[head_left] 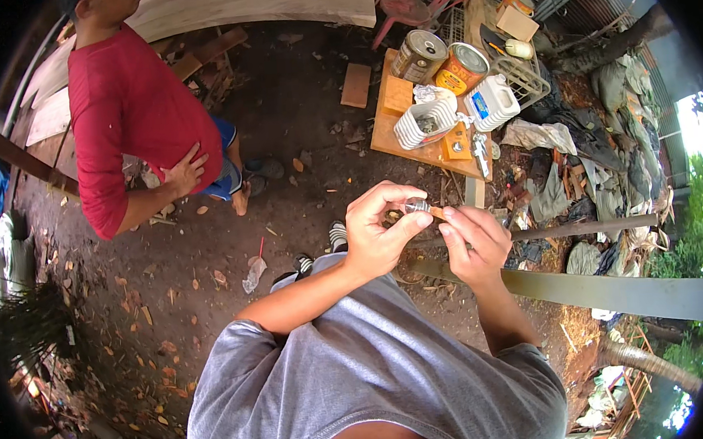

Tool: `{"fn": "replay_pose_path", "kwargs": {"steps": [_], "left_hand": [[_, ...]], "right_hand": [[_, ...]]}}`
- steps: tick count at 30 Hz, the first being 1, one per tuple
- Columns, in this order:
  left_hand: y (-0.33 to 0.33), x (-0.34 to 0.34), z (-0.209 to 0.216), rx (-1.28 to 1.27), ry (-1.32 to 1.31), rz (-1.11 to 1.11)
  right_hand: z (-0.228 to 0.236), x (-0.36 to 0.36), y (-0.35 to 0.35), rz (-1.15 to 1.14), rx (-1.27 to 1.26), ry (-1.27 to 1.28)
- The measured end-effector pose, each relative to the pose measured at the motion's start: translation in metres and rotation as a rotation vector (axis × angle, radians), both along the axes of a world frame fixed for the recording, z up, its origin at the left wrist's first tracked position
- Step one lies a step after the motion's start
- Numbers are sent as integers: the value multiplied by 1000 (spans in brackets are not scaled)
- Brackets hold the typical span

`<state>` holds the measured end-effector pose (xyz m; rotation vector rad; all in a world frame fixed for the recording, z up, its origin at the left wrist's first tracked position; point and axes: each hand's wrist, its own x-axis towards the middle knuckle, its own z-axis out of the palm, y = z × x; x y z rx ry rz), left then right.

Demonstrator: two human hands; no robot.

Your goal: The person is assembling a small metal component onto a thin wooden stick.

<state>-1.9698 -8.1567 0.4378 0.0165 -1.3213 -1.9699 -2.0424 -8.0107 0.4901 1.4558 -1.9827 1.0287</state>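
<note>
In front of my chest, my left hand [386,227] pinches a small round shiny metal piece [417,205] between thumb and fingers. It looks like a ring or cap, too small to tell. Close beside it, my right hand [479,242] pinches a small orange-brown strip [437,213] whose tip meets or nearly meets the metal piece. Whether the strip is paper or wood I cannot tell. Both hands are held in the air, just short of a low wooden table [387,141].
On the table stand two large cans [461,69], a white jug [493,102] and a white plastic container [426,124]. A person in a red shirt [140,112] stands at the left. A grey metal strip [613,288] and a bar [585,228] extend at the right.
</note>
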Motion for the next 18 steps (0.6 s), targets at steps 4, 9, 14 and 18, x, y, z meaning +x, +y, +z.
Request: {"fn": "replay_pose_path", "kwargs": {"steps": [4,9,14,18], "left_hand": [[3,-1,4,128,-27,-49],[-5,0,0,-118,-20,19],[-11,1,10,-267,7,25],[-14,1,9,-320,33,23]], "right_hand": [[-9,1,0,-68,-4,107],[-2,10,0,-39,43,-140],[11,8,4,4,145,-298],[17,3,8,61,262,-547]]}}
